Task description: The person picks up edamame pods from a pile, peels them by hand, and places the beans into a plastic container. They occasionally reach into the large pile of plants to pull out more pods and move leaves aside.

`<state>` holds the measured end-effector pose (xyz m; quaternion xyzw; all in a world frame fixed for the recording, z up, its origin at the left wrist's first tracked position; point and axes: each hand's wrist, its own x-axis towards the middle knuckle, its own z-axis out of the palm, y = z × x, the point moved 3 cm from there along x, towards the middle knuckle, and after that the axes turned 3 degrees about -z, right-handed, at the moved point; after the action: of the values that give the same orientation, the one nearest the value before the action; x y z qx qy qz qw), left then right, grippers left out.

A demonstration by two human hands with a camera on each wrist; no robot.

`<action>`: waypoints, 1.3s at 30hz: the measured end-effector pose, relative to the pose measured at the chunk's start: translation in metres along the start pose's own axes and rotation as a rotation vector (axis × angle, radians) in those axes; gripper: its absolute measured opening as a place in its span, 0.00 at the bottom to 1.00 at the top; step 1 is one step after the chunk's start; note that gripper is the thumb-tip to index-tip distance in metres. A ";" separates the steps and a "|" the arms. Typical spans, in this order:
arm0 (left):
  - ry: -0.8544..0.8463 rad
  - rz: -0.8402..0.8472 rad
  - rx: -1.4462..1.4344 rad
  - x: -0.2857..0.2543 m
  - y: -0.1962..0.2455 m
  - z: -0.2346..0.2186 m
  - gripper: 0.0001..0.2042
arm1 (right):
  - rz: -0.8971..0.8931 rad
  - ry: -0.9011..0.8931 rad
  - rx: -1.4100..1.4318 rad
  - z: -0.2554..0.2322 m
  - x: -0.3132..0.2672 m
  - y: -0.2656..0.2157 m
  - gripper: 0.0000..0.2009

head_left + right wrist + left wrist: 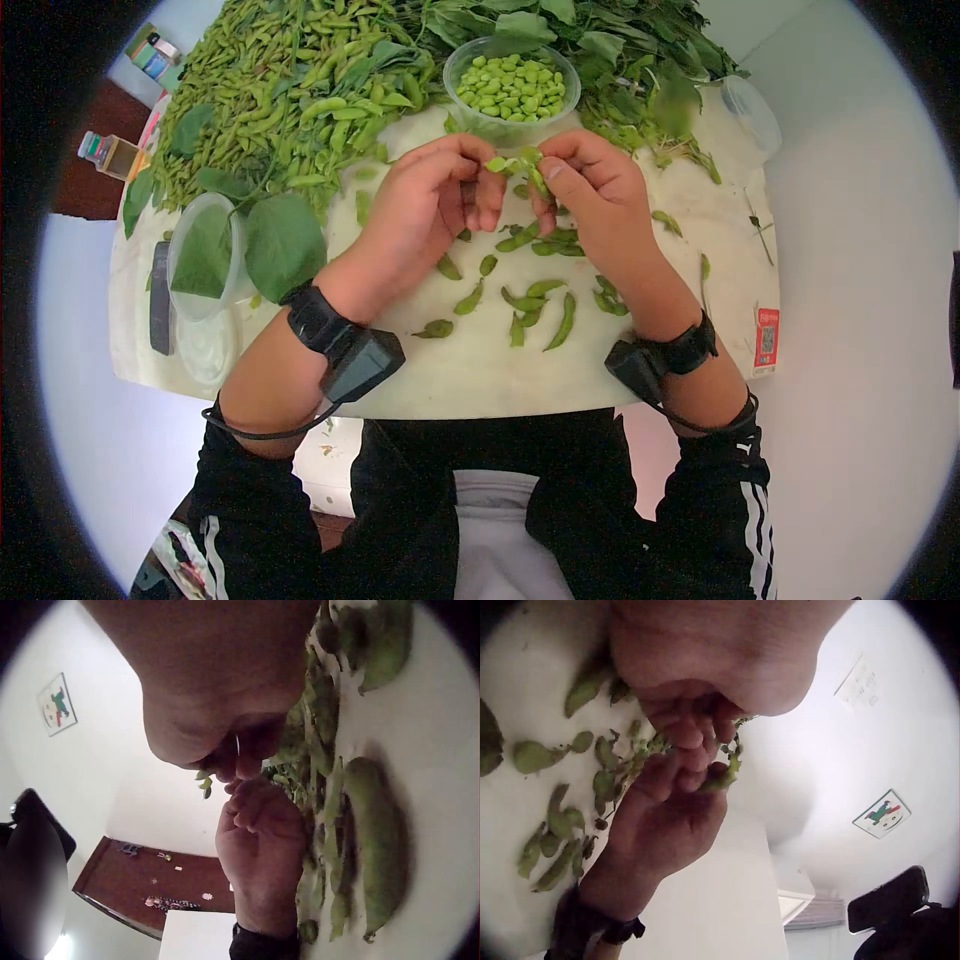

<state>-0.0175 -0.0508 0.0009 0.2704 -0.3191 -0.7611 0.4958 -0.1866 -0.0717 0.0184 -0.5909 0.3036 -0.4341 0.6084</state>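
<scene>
Both hands meet just in front of a clear plastic bowl [450, 85] that holds shelled green soybeans [510, 85]. My right hand [605, 195] pinches a green soybean pod [537, 178] between thumb and fingers. The same pod [721, 778] curves out from the right fingers in the left wrist view. My left hand [425, 195] has its fingers curled, its thumb and forefinger pinching the pod's other, bright green end. Below the hands, several loose pods [565, 322] lie scattered on the white table [450, 385].
A big heap of pods [290, 90] covers the back left, with leafy stalks [620, 40] at the back right. At left stands a clear tub [207, 255] with large leaves. An empty-looking clear container [750, 115] sits at the right edge, above a red QR card [767, 338].
</scene>
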 end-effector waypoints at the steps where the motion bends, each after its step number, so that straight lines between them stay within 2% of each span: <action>1: 0.032 -0.021 -0.008 0.000 -0.001 0.003 0.09 | 0.002 0.017 -0.019 0.000 0.000 0.002 0.04; 4: 0.079 -0.042 0.035 -0.002 -0.005 0.012 0.08 | 0.009 0.011 -0.182 0.004 -0.001 0.005 0.05; 6: 0.096 -0.037 0.091 -0.002 -0.006 0.011 0.09 | 0.018 0.014 -0.167 0.006 -0.002 0.004 0.05; 9: 0.023 -0.025 0.125 0.000 -0.006 0.006 0.09 | 0.036 0.025 -0.167 0.005 -0.001 0.003 0.04; 11: 0.059 0.068 0.129 0.002 -0.003 0.004 0.08 | 0.050 0.036 -0.191 0.002 -0.003 0.002 0.04; 15: 0.180 0.071 0.246 0.000 -0.001 0.007 0.09 | 0.019 0.063 -0.163 0.001 0.000 0.000 0.06; 17: 0.055 0.014 0.188 -0.001 -0.003 0.006 0.10 | 0.019 0.078 -0.205 0.001 0.000 0.001 0.08; 18: 0.053 0.011 0.187 -0.002 -0.005 0.009 0.10 | -0.014 0.063 -0.258 0.001 -0.001 0.001 0.09; 20: 0.043 -0.019 0.440 -0.004 -0.007 0.016 0.11 | -0.051 0.051 -0.314 0.002 -0.001 0.000 0.10; 23: 0.107 0.008 0.577 -0.003 -0.009 0.015 0.10 | -0.081 0.049 -0.262 0.007 -0.003 -0.004 0.10; 29: -0.040 0.013 0.409 -0.001 -0.018 0.014 0.08 | -0.110 -0.012 -0.166 0.004 -0.004 0.000 0.10; 32: 0.050 0.063 0.536 -0.005 -0.017 0.020 0.07 | -0.142 -0.051 -0.130 0.005 -0.005 0.001 0.10; 36: 0.082 0.105 0.572 -0.009 -0.015 0.024 0.08 | -0.160 -0.048 -0.181 0.003 -0.007 0.001 0.10; 38: -0.074 -0.128 0.278 -0.011 -0.012 0.029 0.09 | -0.161 -0.041 -0.168 0.002 -0.010 0.001 0.09; 39: -0.073 -0.127 0.276 -0.011 -0.011 0.026 0.09 | -0.220 -0.053 -0.209 0.000 -0.011 -0.001 0.10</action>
<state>-0.0394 -0.0318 0.0106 0.3276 -0.4208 -0.7492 0.3928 -0.1914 -0.0615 0.0180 -0.6919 0.2645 -0.4483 0.5003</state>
